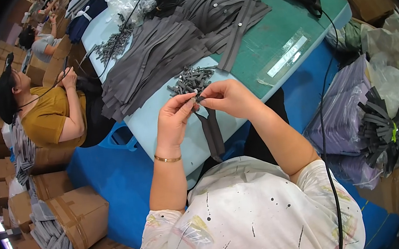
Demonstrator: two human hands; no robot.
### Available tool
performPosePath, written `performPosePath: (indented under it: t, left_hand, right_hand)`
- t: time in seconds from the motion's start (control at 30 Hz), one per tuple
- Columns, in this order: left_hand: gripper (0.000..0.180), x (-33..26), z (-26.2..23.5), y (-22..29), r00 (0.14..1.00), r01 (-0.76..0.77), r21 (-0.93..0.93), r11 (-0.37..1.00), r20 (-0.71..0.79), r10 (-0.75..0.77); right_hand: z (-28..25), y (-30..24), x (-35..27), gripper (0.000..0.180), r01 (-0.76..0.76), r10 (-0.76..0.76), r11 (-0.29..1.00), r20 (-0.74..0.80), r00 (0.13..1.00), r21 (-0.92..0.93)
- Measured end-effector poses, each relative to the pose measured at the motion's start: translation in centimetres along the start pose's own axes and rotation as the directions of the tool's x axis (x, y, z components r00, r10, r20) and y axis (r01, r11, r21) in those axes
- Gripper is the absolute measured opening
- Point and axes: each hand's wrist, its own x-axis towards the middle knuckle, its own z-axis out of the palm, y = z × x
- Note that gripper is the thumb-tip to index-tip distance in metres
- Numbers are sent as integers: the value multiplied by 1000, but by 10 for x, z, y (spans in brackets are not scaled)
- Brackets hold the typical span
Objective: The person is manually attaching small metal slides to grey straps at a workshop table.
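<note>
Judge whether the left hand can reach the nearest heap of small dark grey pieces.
Probably yes: the left hand is near the heap, nothing visibly blocking, though it seems busy with a dark grey fabric strip.

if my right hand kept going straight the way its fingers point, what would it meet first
Most likely the left hand: its fingertips face those of the right hand above the dark grey strip, though exact depth is unclear.
</note>
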Motion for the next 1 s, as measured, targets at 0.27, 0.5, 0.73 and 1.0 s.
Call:
performPosePath:
  t: [0.27, 0.5, 0.73, 1.0]
  left_hand:
    - [18, -1, -1, -1, 997, 69, -137, 988, -6, -71]
    - [16, 0, 2, -4, 994, -100, 216, 971, -15, 106]
    - [24, 0, 6, -1, 991, -118, 213, 970, -28, 127]
    - [16, -1, 5, -4, 979, 167, -87, 982, -105, -176]
  right_hand:
    - [3, 0, 1, 13, 25, -25, 1000, -16, 1000, -13]
    - [5, -1, -1, 17, 7, -19, 993, -108, 994, -116]
    - [11, 21, 5, 15, -102, 109, 910, 6, 994, 401]
    - [8, 18, 9, 10, -76, 76, 912, 16, 997, 404]
